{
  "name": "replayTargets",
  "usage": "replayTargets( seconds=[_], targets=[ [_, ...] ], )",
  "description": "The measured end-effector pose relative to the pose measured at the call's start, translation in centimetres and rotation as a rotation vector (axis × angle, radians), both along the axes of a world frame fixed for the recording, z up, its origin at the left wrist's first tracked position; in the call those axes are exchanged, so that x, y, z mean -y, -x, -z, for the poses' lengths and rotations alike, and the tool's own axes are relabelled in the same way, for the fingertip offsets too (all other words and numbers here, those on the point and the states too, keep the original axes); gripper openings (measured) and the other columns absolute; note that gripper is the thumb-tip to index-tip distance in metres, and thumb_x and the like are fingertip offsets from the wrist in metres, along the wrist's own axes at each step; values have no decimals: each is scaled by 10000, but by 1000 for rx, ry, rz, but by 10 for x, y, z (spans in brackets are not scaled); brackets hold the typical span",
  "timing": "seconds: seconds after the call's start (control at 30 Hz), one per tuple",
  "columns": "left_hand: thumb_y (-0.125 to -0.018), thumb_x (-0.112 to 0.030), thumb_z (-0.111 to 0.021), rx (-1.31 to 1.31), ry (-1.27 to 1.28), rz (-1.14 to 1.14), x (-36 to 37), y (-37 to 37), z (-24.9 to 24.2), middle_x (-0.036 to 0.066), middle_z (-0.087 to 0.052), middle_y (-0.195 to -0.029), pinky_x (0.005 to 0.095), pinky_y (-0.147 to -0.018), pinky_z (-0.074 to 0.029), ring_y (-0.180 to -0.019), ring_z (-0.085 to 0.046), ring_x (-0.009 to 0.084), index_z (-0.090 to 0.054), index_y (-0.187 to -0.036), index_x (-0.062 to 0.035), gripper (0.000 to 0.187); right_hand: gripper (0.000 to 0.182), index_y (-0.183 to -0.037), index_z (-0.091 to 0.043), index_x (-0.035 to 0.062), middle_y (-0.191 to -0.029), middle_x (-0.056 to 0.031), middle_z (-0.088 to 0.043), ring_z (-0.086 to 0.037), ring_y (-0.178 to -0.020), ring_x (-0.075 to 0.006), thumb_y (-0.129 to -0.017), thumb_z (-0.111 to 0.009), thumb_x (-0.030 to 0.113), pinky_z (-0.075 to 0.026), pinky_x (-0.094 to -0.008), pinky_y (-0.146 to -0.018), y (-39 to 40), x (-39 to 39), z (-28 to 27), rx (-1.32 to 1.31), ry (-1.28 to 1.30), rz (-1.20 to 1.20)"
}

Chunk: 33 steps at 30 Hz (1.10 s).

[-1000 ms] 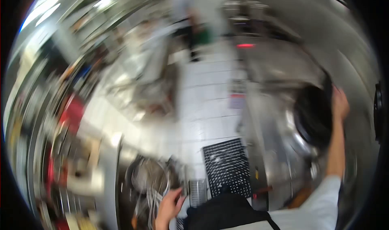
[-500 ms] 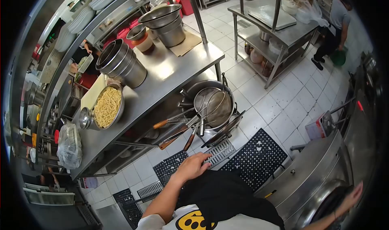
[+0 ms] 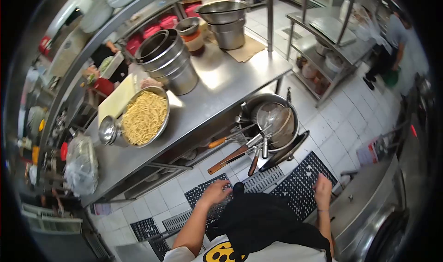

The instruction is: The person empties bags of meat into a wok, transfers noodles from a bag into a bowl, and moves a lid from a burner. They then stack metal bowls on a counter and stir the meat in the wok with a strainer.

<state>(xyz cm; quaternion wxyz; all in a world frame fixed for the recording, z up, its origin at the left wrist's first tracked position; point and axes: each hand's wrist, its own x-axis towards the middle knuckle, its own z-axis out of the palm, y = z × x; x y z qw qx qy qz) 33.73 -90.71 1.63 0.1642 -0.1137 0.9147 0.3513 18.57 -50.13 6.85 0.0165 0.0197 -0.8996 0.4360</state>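
My left hand (image 3: 217, 192) is in front of my black apron, fingers loosely bent and apart, holding nothing. Out to the right, above the black floor mat, my right hand (image 3: 323, 188) is raised; its fingers look curled and blurred, and nothing shows in it. A large metal pot (image 3: 295, 116) with whisks and ladles stands beyond my hands. On the steel table (image 3: 207, 91) sit a bowl of noodles (image 3: 145, 118), stacked metal containers (image 3: 173, 68) and a container with orange contents (image 3: 194, 41).
A plastic-wrapped bundle (image 3: 80, 165) lies at the table's left end. Black perforated mats (image 3: 302, 183) and a drain grate (image 3: 263, 179) are on the floor. Steel equipment (image 3: 369, 220) stands at right. A person (image 3: 392, 40) with a green bucket is at upper right.
My right hand has come in from the far right toward my body. My left hand has shifted slightly down and left. The view has turned, so the table and noodles appear closer.
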Motion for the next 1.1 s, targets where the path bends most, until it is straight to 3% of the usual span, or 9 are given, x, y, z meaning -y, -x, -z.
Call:
replayTargets(
  seconds=[0.1,0.27,0.5,0.7,0.83,0.87,0.9,0.93,1.1],
  targets=[
    [-852,-317,-687,180,84,-138,54,-3,44,205,-610,-1220,424,-1034,-438,-1172,-570,360,-624,-1238,-49,475,436,-665,-561,-7,-598,-145,-567,-579,-566,-282,-1005,-447,241,-437,-409,-568,-16,46,-9,111,-93,-23],
    [-818,-343,-721,105,118,-124,97,33,120,220,-579,-1264,424,-1052,-421,-1207,-543,366,-594,-1280,-52,561,71,-900,-593,1,-748,-125,-600,-594,-652,-254,-904,-594,72,-469,-360,-620,-43,88,-15,32,-81,32],
    [-719,-326,-817,253,-48,53,110,75,187,206,-642,-1183,448,-988,-466,-1140,-597,372,-580,-1207,-50,608,205,-1004,-577,24,-734,-69,-598,-597,-653,-176,-851,-692,100,-490,-323,-629,-105,79,-10,280,-220,69],
    [-727,-262,-780,225,-30,71,118,77,214,198,-681,-1015,461,-889,-503,-997,-639,393,-590,-1012,-33,412,206,-990,-592,25,-744,-96,-632,-630,-688,-239,-853,-695,140,-506,-368,-664,-150,64,17,414,-297,140],
    [-737,-207,-762,-7,-100,132,130,69,237,237,-662,-997,470,-831,-517,-960,-636,411,-633,-1106,-9,438,233,-1006,-640,59,-885,-134,-693,-683,-852,-307,-852,-682,228,-533,-403,-753,-167,64,52,537,-285,139],
    [-733,-190,-759,-6,-148,119,144,67,295,217,-674,-962,457,-794,-529,-889,-658,384,-631,-1178,-21,492,251,-1010,-660,71,-954,-149,-699,-680,-925,-329,-853,-669,267,-531,-420,-798,-171,63,62,531,-314,120],
    [-732,-160,-747,-117,-108,285,145,70,288,192,-678,-918,431,-755,-541,-814,-670,350,-638,-1132,-12,440,260,-1012,-657,65,-965,-165,-694,-669,-944,-347,-857,-657,274,-520,-440,-821,-169,66,55,462,-340,48],
    [-715,-135,-748,28,-161,160,130,75,239,167,-674,-877,421,-712,-537,-754,-667,326,-626,-1097,5,425,252,-1008,-644,59,-967,-165,-691,-663,-943,-352,-863,-650,265,-515,-450,-824,-172,59,72,489,-325,73],
    [-696,-175,-702,-178,112,77,114,82,174,240,-651,-902,521,-789,-464,-875,-622,449,-584,-981,17,363,238,-1009,-629,72,-951,-156,-691,-664,-931,-345,-860,-626,257,-513,-440,-812,-162,52,60,509,-281,221]
  ],
)
